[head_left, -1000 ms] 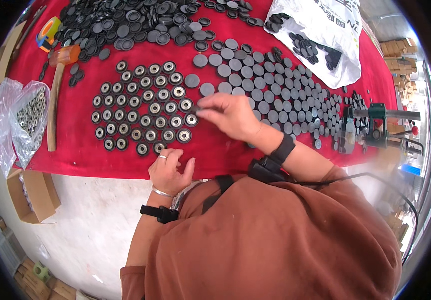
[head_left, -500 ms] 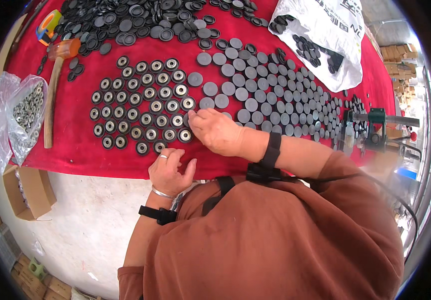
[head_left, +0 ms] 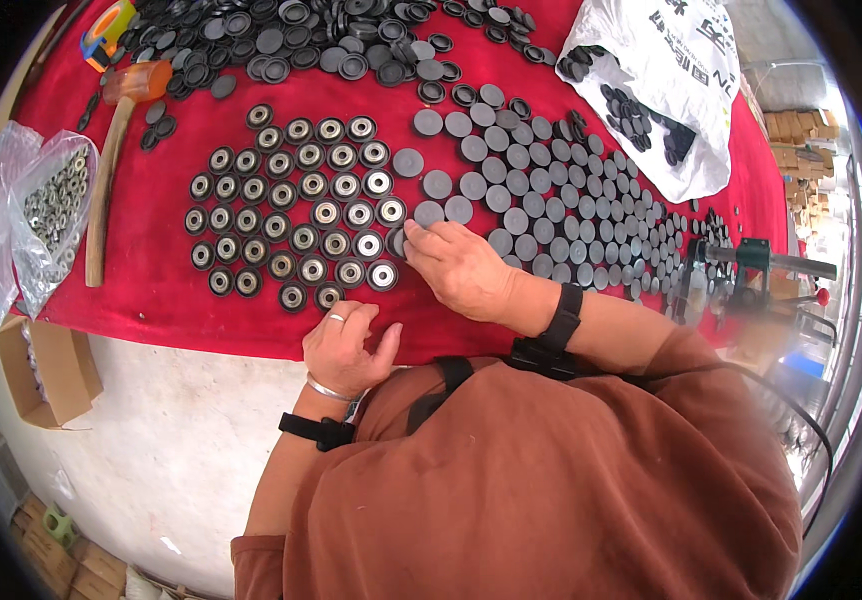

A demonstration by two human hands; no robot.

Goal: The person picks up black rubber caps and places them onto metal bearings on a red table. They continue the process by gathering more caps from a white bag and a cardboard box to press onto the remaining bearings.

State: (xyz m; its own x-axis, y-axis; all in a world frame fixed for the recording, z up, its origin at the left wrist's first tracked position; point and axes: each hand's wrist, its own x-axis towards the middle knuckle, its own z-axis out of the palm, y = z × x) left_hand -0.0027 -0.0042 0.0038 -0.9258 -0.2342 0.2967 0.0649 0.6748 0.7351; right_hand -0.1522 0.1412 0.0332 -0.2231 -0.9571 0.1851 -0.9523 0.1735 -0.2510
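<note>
My right hand point(head_left: 459, 268) is over the red cloth with its fingers closed at the edge of a dark round cap point(head_left: 397, 243). That cap lies at the right side of a group of black caps with metal rings point(head_left: 336, 243) in them. The underside of the fingertips is hidden. My left hand point(head_left: 346, 348), wearing a ring and a bracelet, rests at the table's near edge with its thumb spread from the fingers. Nothing shows in it. Its fingertips are close to the lowest ringed cap point(head_left: 329, 296).
Plain grey caps point(head_left: 516, 220) spread across the right. Loose black caps point(head_left: 291, 35) are heaped at the back, beside a white sack point(head_left: 671, 150). An orange-headed mallet point(head_left: 109, 190) and a clear bag of metal rings point(head_left: 56, 215) lie left. A green metal tool point(head_left: 753, 252) stands right.
My right hand has shifted slightly to the right, and the dark cap now shows at its fingertips. My left hand has hardly moved. The whole view has shifted a little.
</note>
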